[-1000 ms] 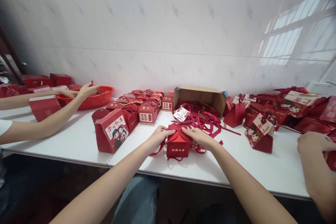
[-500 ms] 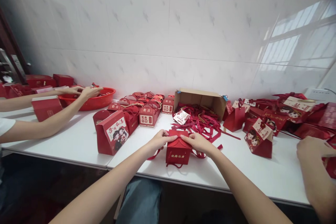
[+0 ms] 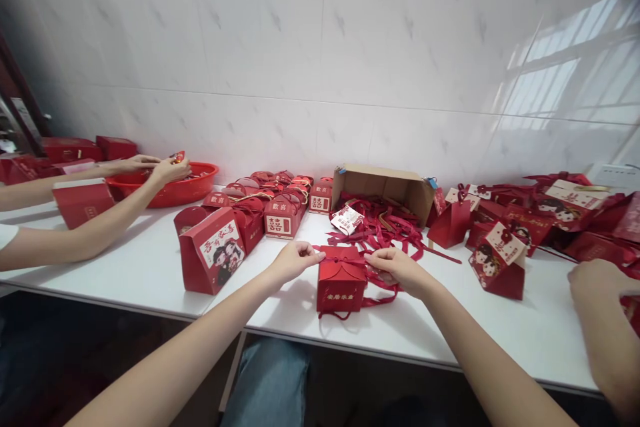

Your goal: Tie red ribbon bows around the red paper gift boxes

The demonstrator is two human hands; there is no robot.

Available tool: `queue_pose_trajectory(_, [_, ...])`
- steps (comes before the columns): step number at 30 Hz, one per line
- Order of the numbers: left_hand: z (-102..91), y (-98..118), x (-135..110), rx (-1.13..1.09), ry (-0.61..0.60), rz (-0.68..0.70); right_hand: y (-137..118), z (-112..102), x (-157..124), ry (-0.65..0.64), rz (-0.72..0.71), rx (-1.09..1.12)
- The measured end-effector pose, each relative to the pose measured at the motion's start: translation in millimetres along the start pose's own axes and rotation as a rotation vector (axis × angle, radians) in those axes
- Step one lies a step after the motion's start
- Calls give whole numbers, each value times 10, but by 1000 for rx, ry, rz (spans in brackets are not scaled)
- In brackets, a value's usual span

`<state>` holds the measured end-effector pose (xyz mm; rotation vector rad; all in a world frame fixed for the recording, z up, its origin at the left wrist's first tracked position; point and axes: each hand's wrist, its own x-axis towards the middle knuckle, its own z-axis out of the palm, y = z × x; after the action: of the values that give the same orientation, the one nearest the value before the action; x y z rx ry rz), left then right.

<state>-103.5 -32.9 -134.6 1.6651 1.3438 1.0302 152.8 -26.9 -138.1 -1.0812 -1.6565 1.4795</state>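
Observation:
A small red gift box (image 3: 341,283) with gold lettering stands upright near the table's front edge. A thin red ribbon (image 3: 345,259) crosses its folded top. To the left of the box, my left hand (image 3: 295,260) is closed, pinching one end of the ribbon between thumb and fingertips. On the other side, my right hand (image 3: 397,268) pinches the ribbon close to the box's top right edge. More ribbon loops lie beside and in front of the box. Behind it, a heap of dark red ribbons (image 3: 395,223) spills from a cardboard box (image 3: 385,177).
Rows of red boxes (image 3: 283,217) and a taller printed box (image 3: 213,250) stand left. At far left, another person's hands (image 3: 170,170) work over a red basin (image 3: 213,180). Decorated boxes (image 3: 500,257) crowd the right, beside another person's hand (image 3: 597,290).
Both my hands have moved apart, off the box's top, drawing the ribbon out to either side. At left, the other person's hand has lifted a small red item above the basin.

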Motion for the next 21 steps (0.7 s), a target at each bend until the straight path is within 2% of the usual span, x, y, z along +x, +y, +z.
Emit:
queue_pose_trajectory(6, [-11,4,2,93,57,92,-142,-29,-122,-38,-33,242])
queue_pose_trajectory(9, [14,135,-46,138,109,189,-194,22,-122,-19,-81,320])
queue_pose_trajectory(12, [139,316,-106,183,82,287,-215,113,-77,-12,-124,357])
queue_pose_trajectory(14, [257,420,-130,218,80,321,-224,172,-46,-13,-157,333])
queue_pose_trajectory(17, [394,511,-131,260,154,328,-248,237,-29,33,-225,196])
queue_pose_trajectory(21, [413,540,-107,254,223,307,-293,306,-29,162,-274,-58])
